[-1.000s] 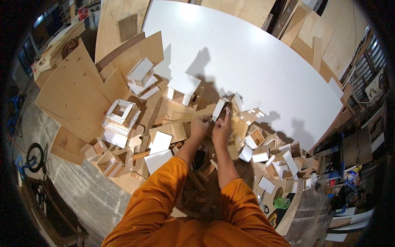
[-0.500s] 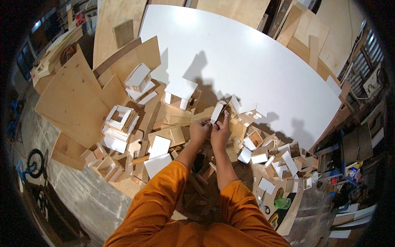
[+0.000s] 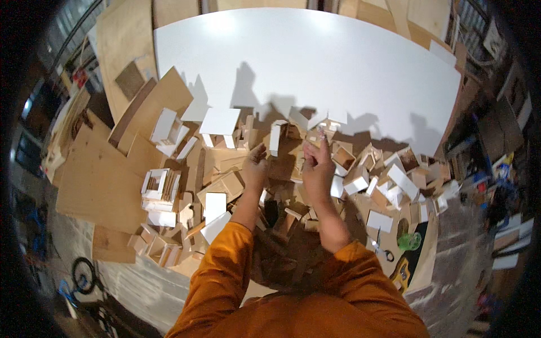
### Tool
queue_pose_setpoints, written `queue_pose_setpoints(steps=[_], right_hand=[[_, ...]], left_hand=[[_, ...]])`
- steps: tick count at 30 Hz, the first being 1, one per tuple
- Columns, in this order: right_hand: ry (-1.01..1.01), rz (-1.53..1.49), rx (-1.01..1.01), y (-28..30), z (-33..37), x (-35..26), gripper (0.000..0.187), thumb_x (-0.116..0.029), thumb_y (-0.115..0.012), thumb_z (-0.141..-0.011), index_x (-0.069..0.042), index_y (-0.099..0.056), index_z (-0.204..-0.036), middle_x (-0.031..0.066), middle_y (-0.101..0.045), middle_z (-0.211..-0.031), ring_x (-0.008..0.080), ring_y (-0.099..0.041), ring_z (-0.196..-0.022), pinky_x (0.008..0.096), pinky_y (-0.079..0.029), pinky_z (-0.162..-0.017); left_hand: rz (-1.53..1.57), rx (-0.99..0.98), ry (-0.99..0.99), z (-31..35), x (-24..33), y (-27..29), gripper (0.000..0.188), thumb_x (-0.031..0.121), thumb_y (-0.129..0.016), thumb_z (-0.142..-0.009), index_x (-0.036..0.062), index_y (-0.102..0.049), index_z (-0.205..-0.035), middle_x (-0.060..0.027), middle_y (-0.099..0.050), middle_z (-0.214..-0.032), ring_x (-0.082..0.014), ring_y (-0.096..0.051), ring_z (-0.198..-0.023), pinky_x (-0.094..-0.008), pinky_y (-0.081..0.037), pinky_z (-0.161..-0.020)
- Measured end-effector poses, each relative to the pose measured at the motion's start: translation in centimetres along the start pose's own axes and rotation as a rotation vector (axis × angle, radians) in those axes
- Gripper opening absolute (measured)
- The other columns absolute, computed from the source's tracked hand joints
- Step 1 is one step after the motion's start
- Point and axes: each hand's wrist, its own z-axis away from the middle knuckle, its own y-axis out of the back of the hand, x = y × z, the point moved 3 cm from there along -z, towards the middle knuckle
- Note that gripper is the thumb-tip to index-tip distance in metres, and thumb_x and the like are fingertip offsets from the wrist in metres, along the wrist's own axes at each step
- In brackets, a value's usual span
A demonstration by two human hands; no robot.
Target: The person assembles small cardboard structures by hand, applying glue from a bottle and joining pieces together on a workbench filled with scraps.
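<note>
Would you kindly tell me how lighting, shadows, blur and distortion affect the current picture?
Head view: two bright glare patches near the far edge of the large white rectangular panel; head view: dark shadows across its near side; head view: the bare right hand looks slightly soft; head view: the panel's far edge bows, and the picture's corners fall black.

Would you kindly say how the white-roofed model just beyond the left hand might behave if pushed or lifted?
The model is probably light for its size, standing open beneath its roof. The roof seems stiff, lying flat without sagging. The narrow white uprights might break if pushed sideways.
</note>
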Motion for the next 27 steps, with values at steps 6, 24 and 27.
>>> queue_pose_setpoints(steps=[6, 24, 27], right_hand=[[0.087, -0.127, 0.098, 7.9, 0.5, -2.6, 0.058, 0.007, -0.043, -0.085, -0.006, -0.03, -0.14, 0.0192, -0.065, -0.106, 0.0296, -0.064, -0.101, 0.0351, -0.05, -0.085], [-0.124, -0.106, 0.088, 21.2, 8.9, -0.8, 0.061, 0.014, -0.043, -0.081, -0.003, -0.033, -0.138, 0.0177, -0.065, -0.105, 0.0233, -0.063, -0.102, 0.033, -0.046, -0.09], [-0.147, -0.147, 0.096, 21.4, 9.9, 0.1, 0.061, 0.012, -0.045, -0.08, -0.003, -0.033, -0.138, 0.0167, -0.067, -0.101, 0.0228, -0.065, -0.097, 0.0332, -0.048, -0.086]], left_hand=[[-0.017, -0.076, -0.012, 0.1, 0.8, 0.6, 0.048, -0.009, -0.047, -0.078, -0.0046, -0.051, -0.125, -0.0137, -0.06, -0.118, -0.0203, -0.059, -0.106, -0.0274, -0.046, -0.088], [-0.051, -0.058, -0.001, 0.9, 0.2, 2.3, 0.045, -0.002, -0.056, -0.084, -0.0086, -0.047, -0.127, -0.0092, -0.058, -0.112, -0.0135, -0.057, -0.095, -0.0233, -0.045, -0.083], [-0.047, -0.057, -0.004, 1.0, 0.6, 2.9, 0.045, -0.003, -0.055, -0.084, -0.0069, -0.047, -0.128, -0.01, -0.058, -0.114, -0.0148, -0.057, -0.096, -0.024, -0.045, -0.084]])
